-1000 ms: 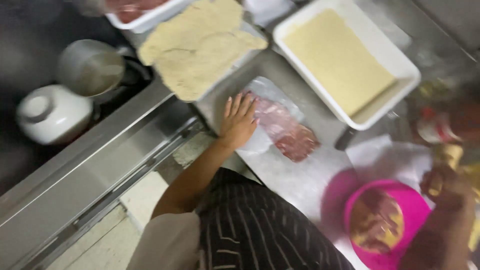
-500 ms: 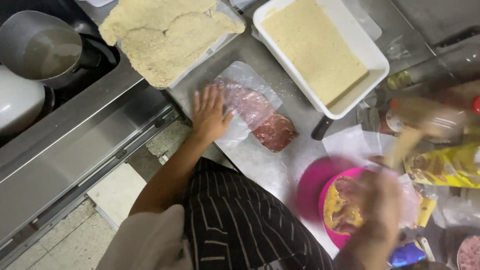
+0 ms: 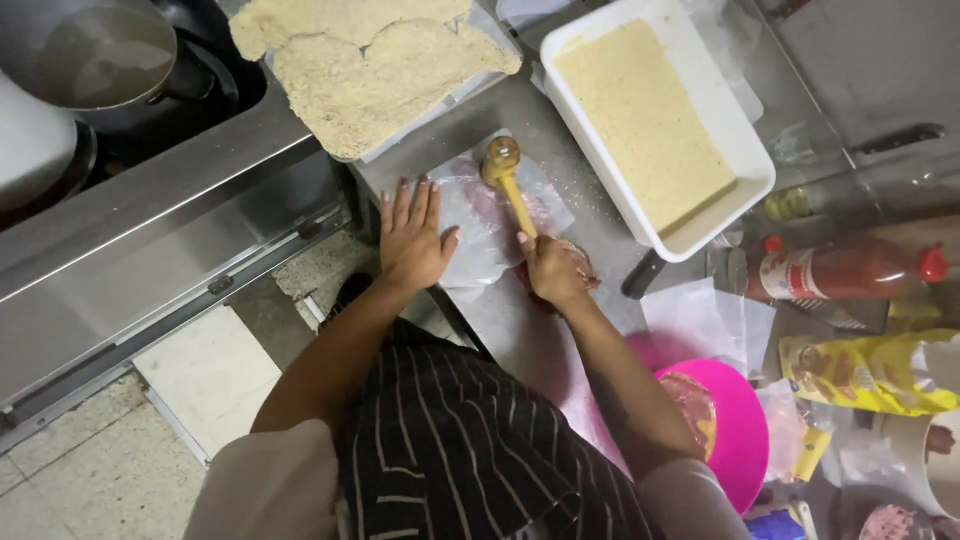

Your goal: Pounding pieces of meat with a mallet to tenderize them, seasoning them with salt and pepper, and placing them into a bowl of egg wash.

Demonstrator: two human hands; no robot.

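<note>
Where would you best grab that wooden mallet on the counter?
By the lower end of its slim handle, coming from the person's side, as the right hand does now. The wooden mallet has its heavy round head at the far end, resting on the plastic-covered meat, so that end stays free to strike.

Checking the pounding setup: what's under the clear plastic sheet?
Under the plastic sheet, pinkish raw meat shows, blurred. The wooden mallet head and right hand cover parts of it.
</note>
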